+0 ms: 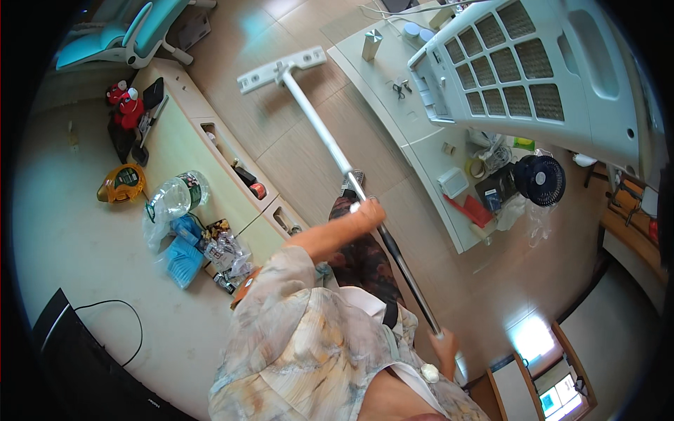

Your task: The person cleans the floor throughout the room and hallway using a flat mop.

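Note:
A flat mop with a long white and metal pole slants across the view. Its white bar-shaped head is over the tiled floor at the upper middle, raised or resting, I cannot tell. My left hand is wrapped around the pole near its middle, just above the black grip section. Lower down, my right hand is closed around the pole's metal end, close to my body. The left arm reaches forward, and the right forearm is mostly hidden.
On the left, a low cabinet carries a clear plastic bottle, an orange container and red figures. To the right, a white table holds a large white appliance and a dark fan. A turquoise chair stands far left.

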Motion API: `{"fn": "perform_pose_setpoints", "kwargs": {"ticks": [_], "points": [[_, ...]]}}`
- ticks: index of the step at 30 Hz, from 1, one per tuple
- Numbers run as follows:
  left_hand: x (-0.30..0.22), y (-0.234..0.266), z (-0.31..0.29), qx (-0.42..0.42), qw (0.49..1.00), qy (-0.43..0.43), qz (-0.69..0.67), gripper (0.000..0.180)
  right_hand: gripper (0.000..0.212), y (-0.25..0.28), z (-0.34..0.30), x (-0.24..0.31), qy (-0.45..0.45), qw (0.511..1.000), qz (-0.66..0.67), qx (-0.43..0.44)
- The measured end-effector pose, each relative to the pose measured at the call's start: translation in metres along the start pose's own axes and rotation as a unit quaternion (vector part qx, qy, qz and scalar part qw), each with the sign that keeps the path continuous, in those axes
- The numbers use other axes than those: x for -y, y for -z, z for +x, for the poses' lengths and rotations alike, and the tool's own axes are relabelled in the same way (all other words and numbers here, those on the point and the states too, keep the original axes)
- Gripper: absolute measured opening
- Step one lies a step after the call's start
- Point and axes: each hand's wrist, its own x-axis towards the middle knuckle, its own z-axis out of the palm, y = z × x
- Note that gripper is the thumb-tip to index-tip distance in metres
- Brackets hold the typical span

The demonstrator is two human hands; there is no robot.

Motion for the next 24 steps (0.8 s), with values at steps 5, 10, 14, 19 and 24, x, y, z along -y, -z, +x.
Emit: {"fn": "perform_pose_setpoints", "kwargs": {"ticks": [5, 10, 14, 19, 24], "points": [[0.170, 0.046, 0.014, -0.006, 0.990, 0.101, 0.094, 0.011, 0.048, 0.018, 0.077, 0.171, 0.030, 0.991, 0.125, 0.048], [0.245, 0.080, 0.029, 0.003, 0.984, 0.143, 0.106, 0.012, 0.042, 0.020, 0.106, 0.245, 0.070, 0.982, 0.172, 0.039], [0.229, 0.047, 0.032, 0.024, 0.986, 0.132, 0.104, 0.013, 0.043, 0.012, 0.103, 0.216, 0.064, 0.987, 0.144, 0.044], [0.126, 0.029, 0.030, 0.036, 0.995, 0.048, 0.075, 0.013, 0.044, 0.018, 0.068, 0.130, 0.044, 0.987, 0.132, 0.079], [0.005, -0.044, 0.034, 0.026, 0.992, 0.084, 0.086, 0.015, 0.043, -0.006, 0.025, 0.006, 0.055, 0.991, 0.073, 0.098]]}}
